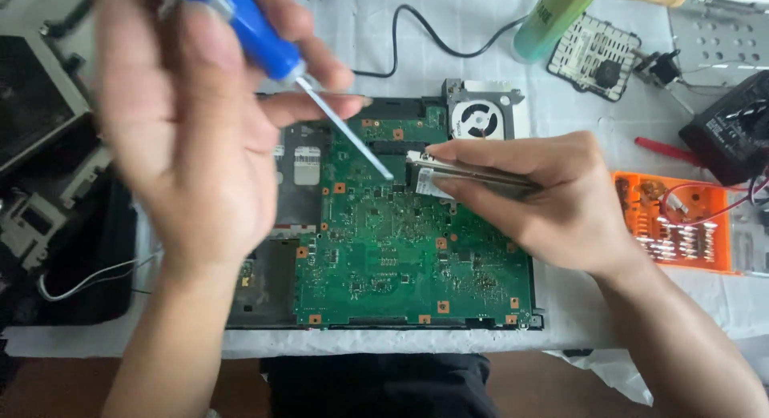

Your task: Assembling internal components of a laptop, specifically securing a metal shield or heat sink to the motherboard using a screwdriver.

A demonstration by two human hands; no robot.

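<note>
A green circuit board [400,250] lies in an opened dark laptop base [264,294] on the white table. My left hand [188,122] is raised over the board's left side and grips a blue-handled screwdriver [256,30]; its thin shaft points down to the board's upper middle. My right hand [533,198] rests over the board's right side, pinching metal tweezers [473,174] whose tips meet a small silver part [432,184] next to the screwdriver tip. A cooling fan [479,118] sits at the board's upper right corner.
An orange screwdriver bit case [677,226] lies at the right, a red-handled tool [669,151] and a black box [733,126] behind it. A green bottle [553,18] and black cable [416,34] sit at the back. Dark laptop parts [56,186] crowd the left edge.
</note>
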